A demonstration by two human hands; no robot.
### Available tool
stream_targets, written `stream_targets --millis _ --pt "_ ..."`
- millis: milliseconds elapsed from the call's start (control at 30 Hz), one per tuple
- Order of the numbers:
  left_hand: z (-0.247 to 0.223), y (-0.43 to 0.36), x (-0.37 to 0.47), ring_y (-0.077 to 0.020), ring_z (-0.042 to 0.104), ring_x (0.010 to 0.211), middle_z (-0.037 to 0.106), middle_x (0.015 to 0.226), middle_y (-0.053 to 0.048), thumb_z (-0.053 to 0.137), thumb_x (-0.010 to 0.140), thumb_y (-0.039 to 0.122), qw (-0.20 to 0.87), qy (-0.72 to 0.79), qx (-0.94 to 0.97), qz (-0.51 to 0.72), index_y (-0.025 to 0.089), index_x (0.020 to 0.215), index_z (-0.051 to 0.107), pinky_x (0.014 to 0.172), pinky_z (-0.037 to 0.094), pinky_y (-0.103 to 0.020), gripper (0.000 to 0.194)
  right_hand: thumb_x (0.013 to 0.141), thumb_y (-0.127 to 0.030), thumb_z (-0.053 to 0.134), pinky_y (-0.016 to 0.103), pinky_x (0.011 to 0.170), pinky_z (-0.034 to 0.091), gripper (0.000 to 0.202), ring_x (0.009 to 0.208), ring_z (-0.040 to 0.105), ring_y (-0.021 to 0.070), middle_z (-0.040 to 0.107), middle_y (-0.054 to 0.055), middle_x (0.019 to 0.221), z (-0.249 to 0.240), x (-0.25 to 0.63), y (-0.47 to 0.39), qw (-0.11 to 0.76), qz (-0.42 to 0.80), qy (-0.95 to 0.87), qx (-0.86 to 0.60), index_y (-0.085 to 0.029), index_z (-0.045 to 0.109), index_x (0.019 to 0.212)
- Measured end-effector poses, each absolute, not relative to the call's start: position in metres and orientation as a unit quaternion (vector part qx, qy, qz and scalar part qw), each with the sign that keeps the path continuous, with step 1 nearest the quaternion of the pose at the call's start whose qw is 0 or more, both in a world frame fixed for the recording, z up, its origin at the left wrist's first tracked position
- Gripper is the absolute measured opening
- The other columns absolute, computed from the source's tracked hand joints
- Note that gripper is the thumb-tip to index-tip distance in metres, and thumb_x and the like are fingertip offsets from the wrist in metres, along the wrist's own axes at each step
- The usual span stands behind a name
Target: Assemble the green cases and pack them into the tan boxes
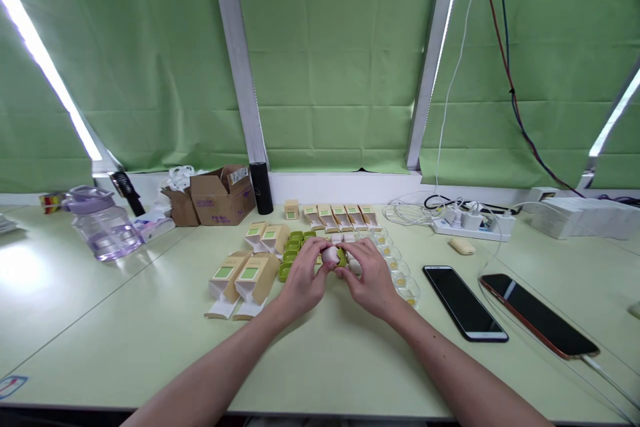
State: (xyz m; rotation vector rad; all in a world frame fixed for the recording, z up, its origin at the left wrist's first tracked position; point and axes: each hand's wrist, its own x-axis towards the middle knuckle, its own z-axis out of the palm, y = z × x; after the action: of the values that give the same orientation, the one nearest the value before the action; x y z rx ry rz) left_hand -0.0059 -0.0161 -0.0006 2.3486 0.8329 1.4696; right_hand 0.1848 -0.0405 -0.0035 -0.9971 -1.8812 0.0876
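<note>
In front of me both hands meet, fingertips pinched close together. My left hand (306,277) is closed around a pale pinkish, rounded piece (330,255). My right hand (371,276) grips a small green piece (342,257) against its right side; the fingers partly cover both. Left of the hands are several green cups (285,271) in rows. Behind and between the hands lie some whitish pieces (343,237), partly hidden. To the right stand rows of clear plastic cups (400,280) with small yellow marks. Opened kraft boxes (256,275) with green labels lie at left.
More kraft boxes (340,217) line up behind. Two phones (465,303) and a power strip (473,225) with cables sit right, near a beige oblong item (462,246). A purple water bottle (103,223), cardboard box (223,197) and black cylinder (261,188) are back left.
</note>
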Motion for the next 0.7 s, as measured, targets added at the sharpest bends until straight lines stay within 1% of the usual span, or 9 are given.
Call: stream_targets --millis 67,133,233,300,367,400,500,700 --pt "0.000 -0.013 -0.008 -0.0241 0.064 0.106 0.066 0.114 -0.011 0.059 0.104 0.033 0.150 0.288 0.782 0.532 0.020 0.117 0.064 0.095 0.055 -0.039 0.019 0.089 -0.020 0.070 0.050 0.089 0.055 0.039 0.105 0.062 0.0318 0.076 0.009 0.115 -0.005 0.187 -0.039 0.490 0.037 -0.764 -0.418 -0.024 0.068 0.128" --pt "0.002 -0.007 -0.011 -0.0240 0.065 0.107 0.067 0.116 -0.011 0.062 0.103 0.040 0.198 0.299 0.726 0.587 0.020 0.119 0.065 0.097 0.054 -0.039 0.025 0.089 -0.020 0.070 0.049 0.090 0.055 0.038 0.106 0.062 0.0317 0.076 0.009 0.112 -0.006 0.190 -0.037 0.508 0.040 -0.745 -0.431 -0.024 0.070 0.127" --pt "0.006 0.004 -0.016 -0.0234 0.067 0.111 0.071 0.116 -0.010 0.072 0.097 0.047 0.335 0.317 0.595 0.658 0.019 0.118 0.070 0.103 0.053 -0.037 0.035 0.089 -0.023 0.071 0.049 0.091 0.056 0.037 0.106 0.064 0.0315 0.075 0.009 0.109 -0.006 0.194 -0.036 0.540 0.044 -0.714 -0.444 -0.025 0.071 0.127" --pt "0.008 0.011 -0.017 -0.0213 0.069 0.104 0.074 0.109 -0.009 0.077 0.094 0.043 0.463 0.305 0.493 0.670 0.017 0.108 0.073 0.100 0.056 -0.036 0.030 0.090 -0.026 0.071 0.049 0.091 0.056 0.037 0.106 0.064 0.0317 0.075 0.009 0.108 -0.006 0.194 -0.036 0.552 0.039 -0.705 -0.444 -0.025 0.071 0.127" --pt "0.010 0.014 -0.017 -0.0191 0.071 0.093 0.075 0.101 -0.008 0.075 0.097 0.035 0.573 0.282 0.390 0.663 0.015 0.098 0.074 0.093 0.060 -0.037 0.021 0.090 -0.027 0.071 0.048 0.090 0.057 0.037 0.105 0.063 0.0319 0.075 0.010 0.107 -0.006 0.192 -0.038 0.550 0.031 -0.710 -0.440 -0.024 0.071 0.128" --pt "0.011 0.015 -0.016 -0.0184 0.071 0.089 0.075 0.098 -0.009 0.072 0.099 0.032 0.610 0.274 0.347 0.658 0.014 0.095 0.073 0.090 0.061 -0.037 0.019 0.091 -0.027 0.070 0.048 0.089 0.057 0.038 0.104 0.063 0.0320 0.076 0.010 0.106 -0.006 0.191 -0.039 0.545 0.026 -0.716 -0.436 -0.024 0.071 0.128" --pt "0.014 0.014 -0.014 -0.0171 0.070 0.082 0.073 0.091 -0.010 0.062 0.105 0.028 0.661 0.265 0.272 0.647 0.012 0.095 0.074 0.082 0.063 -0.034 0.023 0.091 -0.026 0.070 0.048 0.087 0.057 0.039 0.103 0.062 0.0324 0.076 0.011 0.106 -0.007 0.188 -0.042 0.534 0.013 -0.731 -0.424 -0.024 0.071 0.130" --pt "0.019 0.009 -0.014 -0.0166 0.069 0.078 0.071 0.085 -0.010 0.055 0.108 0.034 0.689 0.261 0.240 0.632 0.009 0.098 0.075 0.076 0.062 -0.031 0.034 0.090 -0.025 0.071 0.049 0.088 0.057 0.039 0.104 0.062 0.0328 0.076 0.011 0.107 -0.008 0.187 -0.043 0.531 0.008 -0.737 -0.419 -0.023 0.071 0.130"
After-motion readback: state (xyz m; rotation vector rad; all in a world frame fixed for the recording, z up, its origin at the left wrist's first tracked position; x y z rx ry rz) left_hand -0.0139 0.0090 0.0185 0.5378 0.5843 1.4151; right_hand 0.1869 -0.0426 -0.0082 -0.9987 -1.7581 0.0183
